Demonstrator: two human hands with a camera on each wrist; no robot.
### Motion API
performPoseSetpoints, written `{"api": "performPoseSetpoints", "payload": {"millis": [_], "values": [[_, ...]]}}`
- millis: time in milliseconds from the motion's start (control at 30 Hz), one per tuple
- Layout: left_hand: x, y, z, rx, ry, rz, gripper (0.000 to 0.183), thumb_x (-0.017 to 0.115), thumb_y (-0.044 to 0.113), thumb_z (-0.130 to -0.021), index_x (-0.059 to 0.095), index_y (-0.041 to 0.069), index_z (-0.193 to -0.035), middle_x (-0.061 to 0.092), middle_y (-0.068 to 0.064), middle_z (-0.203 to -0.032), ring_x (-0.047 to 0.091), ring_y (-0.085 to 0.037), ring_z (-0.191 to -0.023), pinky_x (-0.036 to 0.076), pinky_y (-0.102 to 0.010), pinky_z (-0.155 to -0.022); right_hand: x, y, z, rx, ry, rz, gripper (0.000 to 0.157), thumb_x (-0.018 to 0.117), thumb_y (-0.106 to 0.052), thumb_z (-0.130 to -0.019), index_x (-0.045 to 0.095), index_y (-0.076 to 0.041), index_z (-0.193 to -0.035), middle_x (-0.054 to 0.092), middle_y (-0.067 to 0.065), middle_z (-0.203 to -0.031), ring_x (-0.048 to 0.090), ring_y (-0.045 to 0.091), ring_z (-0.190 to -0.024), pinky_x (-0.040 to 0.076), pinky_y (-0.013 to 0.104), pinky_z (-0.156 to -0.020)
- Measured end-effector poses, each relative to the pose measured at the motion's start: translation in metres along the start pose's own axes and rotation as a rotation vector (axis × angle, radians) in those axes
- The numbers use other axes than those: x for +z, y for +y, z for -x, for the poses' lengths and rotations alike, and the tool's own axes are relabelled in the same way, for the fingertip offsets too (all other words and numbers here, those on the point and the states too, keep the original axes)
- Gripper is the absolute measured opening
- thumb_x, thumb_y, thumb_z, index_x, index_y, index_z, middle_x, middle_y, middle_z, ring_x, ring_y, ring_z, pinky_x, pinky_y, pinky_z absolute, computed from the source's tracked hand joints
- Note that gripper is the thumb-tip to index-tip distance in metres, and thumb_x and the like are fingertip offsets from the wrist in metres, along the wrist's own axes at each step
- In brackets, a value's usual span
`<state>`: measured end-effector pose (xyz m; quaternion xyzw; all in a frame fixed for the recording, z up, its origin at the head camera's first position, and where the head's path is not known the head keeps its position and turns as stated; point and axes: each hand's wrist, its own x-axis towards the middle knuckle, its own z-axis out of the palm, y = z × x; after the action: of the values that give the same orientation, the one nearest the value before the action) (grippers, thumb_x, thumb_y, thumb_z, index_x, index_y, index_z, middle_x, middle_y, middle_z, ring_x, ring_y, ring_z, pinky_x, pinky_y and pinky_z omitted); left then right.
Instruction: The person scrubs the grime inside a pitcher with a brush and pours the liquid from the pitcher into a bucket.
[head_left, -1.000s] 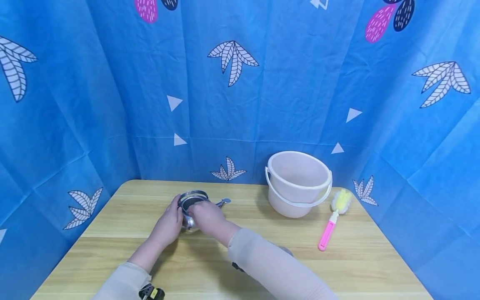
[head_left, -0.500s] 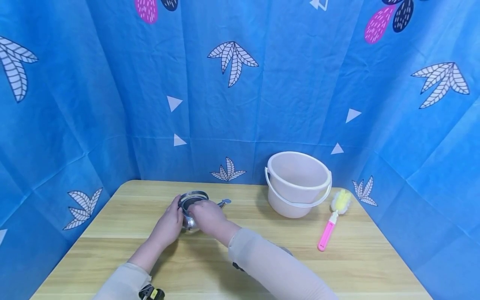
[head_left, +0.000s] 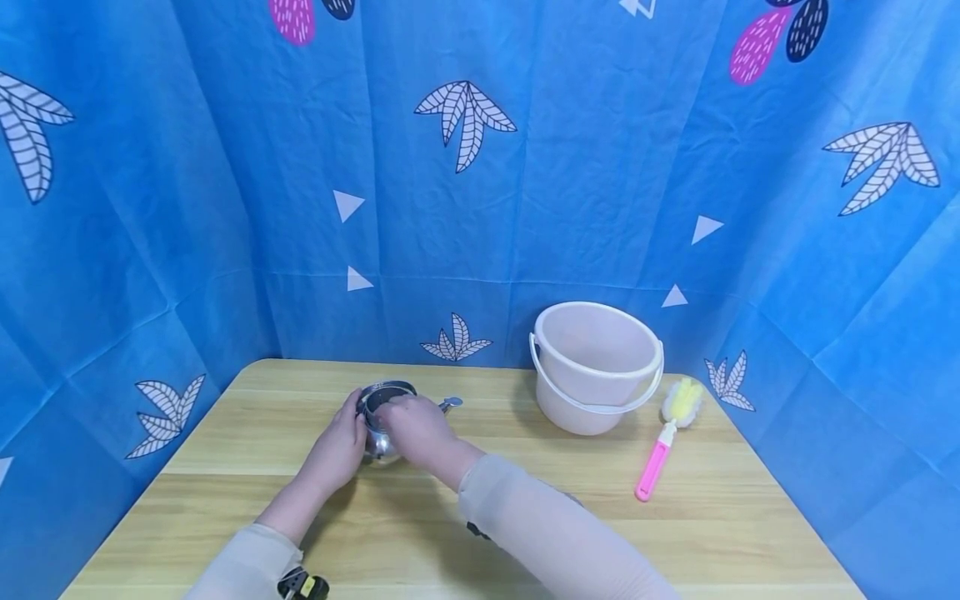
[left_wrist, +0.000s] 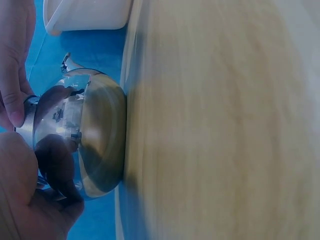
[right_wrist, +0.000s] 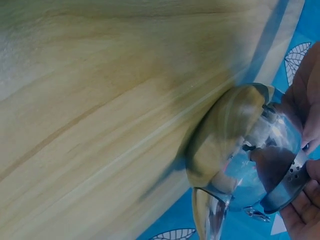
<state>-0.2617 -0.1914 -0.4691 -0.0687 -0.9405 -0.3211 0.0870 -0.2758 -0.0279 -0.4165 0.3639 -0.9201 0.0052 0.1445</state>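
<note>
A shiny round metal teapot (head_left: 381, 448) stands on the wooden table at left of centre, its spout (head_left: 451, 404) pointing right. My left hand (head_left: 337, 446) grips its left side; in the left wrist view the curled fingers (left_wrist: 55, 215) lie against the polished body. At the mouth, my right hand (head_left: 416, 429) pinches a metal strainer (right_wrist: 287, 185) by its rim, thumb on one side and fingers on the other. Small holes show in the strainer's wall in the right wrist view. How deep the strainer sits inside the pot is hidden by the hands.
A white bucket (head_left: 592, 392) with its handle hanging down stands at the back right. To its right lies a sponge brush (head_left: 663, 446) with a pink handle. A grey edge of something peeks out behind the right forearm. A blue patterned curtain (head_left: 465, 233) surrounds the table (head_left: 225, 500).
My right hand has risen slightly at the teapot's mouth, and the strainer's rim shifts with it. The left hand and teapot stay in place.
</note>
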Motion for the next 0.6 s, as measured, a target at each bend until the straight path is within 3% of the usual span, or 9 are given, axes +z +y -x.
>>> {"api": "performPoseSetpoints", "payload": {"millis": [267, 600], "values": [[0.0001, 0.0009, -0.0007, 0.002, 0.004, 0.001, 0.056, 0.024, 0.021, -0.110, 0.011, -0.010, -0.155, 0.027, -0.037, -0.154, 0.033, -0.050, -0.139, 0.030, -0.060, -0.114, -0.0048, 0.0024, -0.0004, 0.015, 0.010, -0.038, 0.026, 0.066, -0.012, -0.096, 0.073, -0.025, -0.117, 0.072, -0.011, -0.113, 0.067, 0.009, -0.106, 0.052, 0.027, -0.099], [0.0010, -0.0009, -0.0015, -0.005, -0.005, 0.003, 0.056, 0.025, 0.020, -0.110, 0.010, -0.009, -0.156, 0.026, -0.036, -0.155, 0.033, -0.049, -0.140, 0.031, -0.060, -0.114, -0.0071, 0.0037, 0.0021, -0.025, 0.116, -0.033, 0.018, 0.062, -0.025, -0.101, 0.075, -0.023, -0.113, 0.074, -0.008, -0.109, 0.069, 0.008, -0.102, 0.055, 0.024, -0.093]]}}
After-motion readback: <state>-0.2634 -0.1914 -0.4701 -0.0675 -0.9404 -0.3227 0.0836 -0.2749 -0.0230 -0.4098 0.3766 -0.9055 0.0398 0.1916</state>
